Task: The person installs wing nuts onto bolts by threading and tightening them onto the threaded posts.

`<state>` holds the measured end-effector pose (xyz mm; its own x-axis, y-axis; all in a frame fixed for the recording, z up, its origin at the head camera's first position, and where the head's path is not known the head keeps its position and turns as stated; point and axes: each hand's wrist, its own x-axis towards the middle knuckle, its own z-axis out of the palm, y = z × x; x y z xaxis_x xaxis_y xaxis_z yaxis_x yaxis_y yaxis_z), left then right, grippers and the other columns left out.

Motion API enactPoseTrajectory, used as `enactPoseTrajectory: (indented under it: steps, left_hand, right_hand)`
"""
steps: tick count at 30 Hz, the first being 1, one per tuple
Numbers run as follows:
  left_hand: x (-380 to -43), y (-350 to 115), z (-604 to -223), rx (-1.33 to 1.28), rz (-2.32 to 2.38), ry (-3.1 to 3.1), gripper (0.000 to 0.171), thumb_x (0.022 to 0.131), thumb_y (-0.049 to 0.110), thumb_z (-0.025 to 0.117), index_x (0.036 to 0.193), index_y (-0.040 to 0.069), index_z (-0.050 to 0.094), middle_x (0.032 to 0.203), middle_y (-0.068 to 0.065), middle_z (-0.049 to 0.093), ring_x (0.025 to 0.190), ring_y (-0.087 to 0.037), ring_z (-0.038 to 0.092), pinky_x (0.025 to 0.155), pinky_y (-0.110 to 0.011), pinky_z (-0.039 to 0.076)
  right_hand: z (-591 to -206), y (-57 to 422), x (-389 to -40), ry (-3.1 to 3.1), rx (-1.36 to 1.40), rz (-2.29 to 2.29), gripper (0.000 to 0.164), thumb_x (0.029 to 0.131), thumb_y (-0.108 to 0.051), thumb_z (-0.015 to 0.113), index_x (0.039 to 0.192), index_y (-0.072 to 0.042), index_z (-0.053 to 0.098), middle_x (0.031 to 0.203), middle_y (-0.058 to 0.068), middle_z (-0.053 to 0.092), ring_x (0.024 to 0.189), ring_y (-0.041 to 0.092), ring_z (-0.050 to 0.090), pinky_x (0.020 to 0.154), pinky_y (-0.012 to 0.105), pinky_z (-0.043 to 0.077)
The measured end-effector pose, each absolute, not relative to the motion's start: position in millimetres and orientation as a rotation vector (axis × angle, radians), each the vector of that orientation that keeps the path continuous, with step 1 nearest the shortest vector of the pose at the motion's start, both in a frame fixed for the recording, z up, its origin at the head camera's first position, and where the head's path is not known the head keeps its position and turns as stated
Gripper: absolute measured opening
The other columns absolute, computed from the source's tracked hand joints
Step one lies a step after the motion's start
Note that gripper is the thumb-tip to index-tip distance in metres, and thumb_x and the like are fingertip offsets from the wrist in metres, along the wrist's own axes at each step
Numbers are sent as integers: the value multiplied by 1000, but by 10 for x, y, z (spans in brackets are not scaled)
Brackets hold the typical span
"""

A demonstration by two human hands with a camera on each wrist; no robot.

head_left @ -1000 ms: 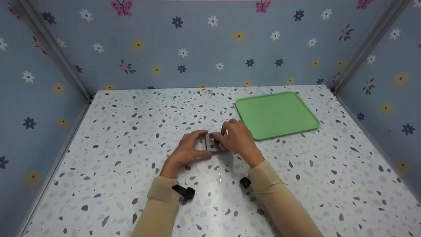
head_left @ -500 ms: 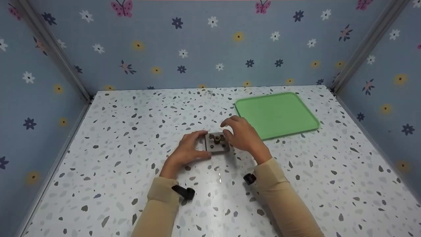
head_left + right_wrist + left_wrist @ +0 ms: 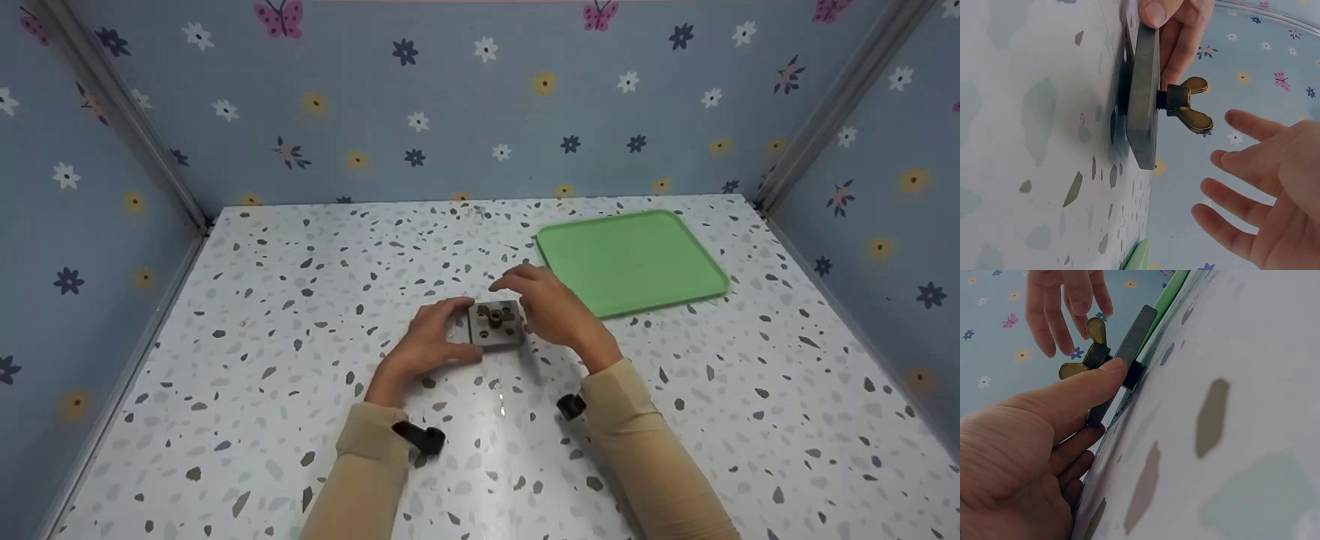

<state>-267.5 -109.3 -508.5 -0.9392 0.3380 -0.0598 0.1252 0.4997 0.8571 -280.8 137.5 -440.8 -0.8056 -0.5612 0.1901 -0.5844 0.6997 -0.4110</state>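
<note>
A small square metal plate (image 3: 504, 340) with several holes lies near the middle of the table. From its upper face rises a threaded stud with a brass-coloured wing nut (image 3: 1182, 104) on it. In the right wrist view, bare thread (image 3: 1161, 100) shows between nut and plate. My left hand (image 3: 429, 339) holds the plate at its left side, thumb on the near edge and forefinger at the far corner. A dark block (image 3: 1133, 374) shows under the plate in the left wrist view. Just right of the wing nut, my right hand (image 3: 556, 309) hovers with loose, spread fingers, touching nothing.
A green tray (image 3: 634, 259) lies at the back right, close behind my right hand. Speckled white tabletop (image 3: 300, 255) surrounds the plate. Blue flowered panels (image 3: 480, 97) stand at the back and both sides. Each wrist wears a black camera strap (image 3: 420, 437).
My right hand has let go of the wing nut and drawn back to the right, and its fingers have loosened. The wing nut now shows fully. My left hand and the plate stay put.
</note>
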Motion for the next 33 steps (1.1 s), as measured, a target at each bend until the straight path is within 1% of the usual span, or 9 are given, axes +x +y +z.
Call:
enactPoseTrajectory:
  steps: [2, 4, 7, 12, 14, 16, 23, 30, 33]
  left_hand:
    - [-2679, -1094, -5085, 397, 1410, 2524, 93, 79, 32, 93, 160, 25, 48, 163, -6, 42, 152, -30, 33, 128, -55, 25]
    - [-2682, -1092, -5085, 393, 1398, 2528, 94, 79, 33, 93, 160, 26, 47, 164, -5, 42, 152, -29, 32, 128, -54, 25]
    - [-2684, -1090, -5088, 395, 1385, 2537, 94, 79, 33, 93, 160, 26, 47, 164, -5, 42, 153, -30, 32, 128, -55, 25]
    - [-2687, -1094, -5097, 396, 1378, 2545, 94, 79, 34, 93, 160, 27, 47, 165, -4, 42, 153, -30, 31, 128, -56, 24]
    - [-2689, -1095, -5100, 395, 1380, 2543, 94, 79, 34, 93, 160, 27, 47, 165, -5, 41, 154, -30, 31, 128, -57, 24]
    - [-2689, -1095, -5099, 388, 1381, 2540, 95, 78, 34, 94, 160, 27, 47, 166, -5, 40, 154, -30, 31, 128, -58, 24]
    - [-2686, -1087, -5083, 382, 1370, 2541, 95, 79, 34, 93, 161, 28, 46, 167, -6, 38, 154, -31, 32, 127, -58, 25]
    - [-2690, -1083, -5084, 390, 1379, 2541, 94, 78, 32, 94, 160, 26, 47, 165, -4, 43, 153, -28, 32, 129, -53, 24]
    - [-2691, -1086, -5089, 388, 1383, 2544, 94, 78, 33, 94, 160, 27, 48, 165, -3, 43, 154, -28, 32, 129, -53, 23]
  right_hand:
    - [-4409, 1364, -2811, -2865, 979, 699, 62, 94, 24, 51, 137, -16, 70, 145, 11, 61, 139, 33, 53, 120, 47, 43]
    - [-4414, 1349, -2813, -2875, 1000, 683, 68, 89, 28, 53, 136, -17, 71, 147, 13, 59, 140, 35, 52, 121, 49, 42]
    - [-4424, 1322, -2809, -2892, 1019, 672, 75, 83, 31, 52, 136, -18, 72, 149, 15, 57, 141, 38, 51, 121, 52, 42]
    - [-4444, 1278, -2787, -2942, 1012, 658, 74, 90, 27, 47, 136, -24, 74, 155, 14, 54, 144, 38, 48, 120, 54, 42]
    - [-4451, 1263, -2782, -2957, 1012, 639, 73, 92, 25, 47, 136, -27, 74, 156, 12, 52, 146, 37, 47, 120, 53, 42]
    - [-4458, 1253, -2781, -2962, 1022, 624, 74, 92, 25, 48, 137, -28, 74, 156, 12, 52, 146, 36, 47, 121, 52, 42]
    - [-4475, 1252, -2772, -2978, 1019, 616, 77, 89, 26, 51, 140, -28, 71, 156, 10, 52, 144, 35, 49, 121, 51, 42]
    - [-4482, 1252, -2761, -2969, 1010, 603, 70, 92, 23, 56, 140, -26, 71, 154, 11, 54, 143, 34, 49, 119, 50, 45]
    - [-4480, 1246, -2762, -2967, 1010, 593, 68, 93, 22, 57, 140, -26, 71, 154, 11, 54, 142, 34, 50, 119, 49, 45]
